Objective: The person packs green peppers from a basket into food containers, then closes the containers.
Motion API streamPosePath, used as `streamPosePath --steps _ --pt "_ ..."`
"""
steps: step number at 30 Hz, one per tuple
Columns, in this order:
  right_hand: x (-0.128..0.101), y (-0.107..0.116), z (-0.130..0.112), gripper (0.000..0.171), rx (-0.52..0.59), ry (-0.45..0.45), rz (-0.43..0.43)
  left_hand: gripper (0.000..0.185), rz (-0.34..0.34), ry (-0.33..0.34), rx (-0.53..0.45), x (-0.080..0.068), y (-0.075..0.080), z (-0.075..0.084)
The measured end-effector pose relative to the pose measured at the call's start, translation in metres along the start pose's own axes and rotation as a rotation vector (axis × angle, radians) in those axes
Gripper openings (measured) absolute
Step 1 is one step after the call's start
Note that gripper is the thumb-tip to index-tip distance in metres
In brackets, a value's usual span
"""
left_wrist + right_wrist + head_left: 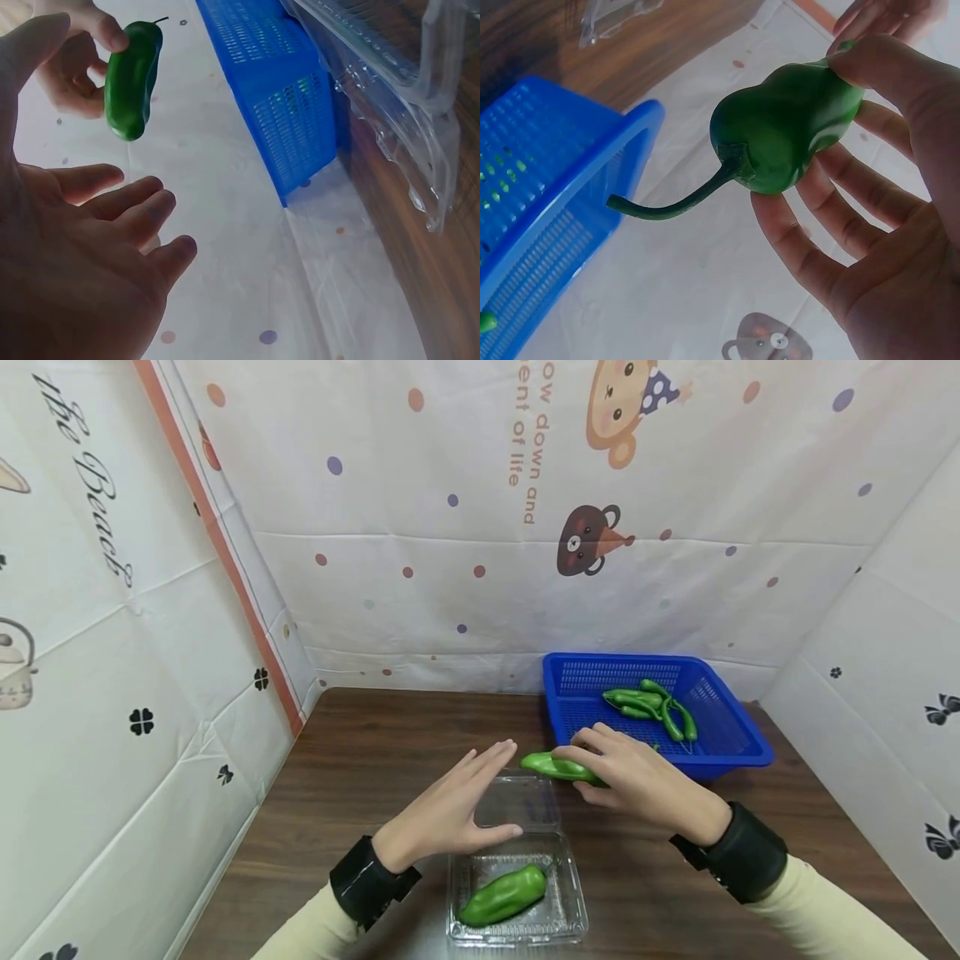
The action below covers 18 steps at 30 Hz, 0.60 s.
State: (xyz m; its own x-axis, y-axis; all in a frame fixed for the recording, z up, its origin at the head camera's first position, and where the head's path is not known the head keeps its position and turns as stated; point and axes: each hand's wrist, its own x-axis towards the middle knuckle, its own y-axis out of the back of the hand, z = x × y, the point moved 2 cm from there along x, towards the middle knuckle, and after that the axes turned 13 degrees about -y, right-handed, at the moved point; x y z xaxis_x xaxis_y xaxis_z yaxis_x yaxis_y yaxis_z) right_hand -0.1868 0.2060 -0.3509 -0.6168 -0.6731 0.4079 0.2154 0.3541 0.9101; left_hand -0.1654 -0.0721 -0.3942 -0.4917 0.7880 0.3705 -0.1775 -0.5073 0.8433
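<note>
My left hand [450,814] hovers flat over the clear plastic clamshell box [517,893] on the counter [360,760], its fingers [491,760] straight and slightly spread, holding nothing. From the left wrist view the palm faces the pepper but stays apart from it. Below that hand, in the near half of the box, lies one green pepper [504,895]; the raised lid sits just beyond it.

To the right, my right hand [637,777] holds a second green pepper [558,767] above the far edge of the box, between the lid and the blue basket [738,739]. My thumb presses the top of the pepper and my fingers [832,217] curl under it, clamped on its body, with the curved stem [671,206] sticking out free toward the basket.

Farther right, the basket rests on the counter with several slim green chillies [652,702] lying inside it.
</note>
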Motion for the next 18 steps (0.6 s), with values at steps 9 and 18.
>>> streamPosePath --steps 9,18 --pt "-0.003 -0.005 -0.011 0.056 0.033 0.009 -0.018 0.104 -0.009 -0.003 -0.003 -0.017 0.000 0.001" --pt "-0.002 -0.010 -0.020 0.059 0.057 0.021 -0.032 0.107 0.008 0.022 -0.016 -0.036 -0.002 0.000"
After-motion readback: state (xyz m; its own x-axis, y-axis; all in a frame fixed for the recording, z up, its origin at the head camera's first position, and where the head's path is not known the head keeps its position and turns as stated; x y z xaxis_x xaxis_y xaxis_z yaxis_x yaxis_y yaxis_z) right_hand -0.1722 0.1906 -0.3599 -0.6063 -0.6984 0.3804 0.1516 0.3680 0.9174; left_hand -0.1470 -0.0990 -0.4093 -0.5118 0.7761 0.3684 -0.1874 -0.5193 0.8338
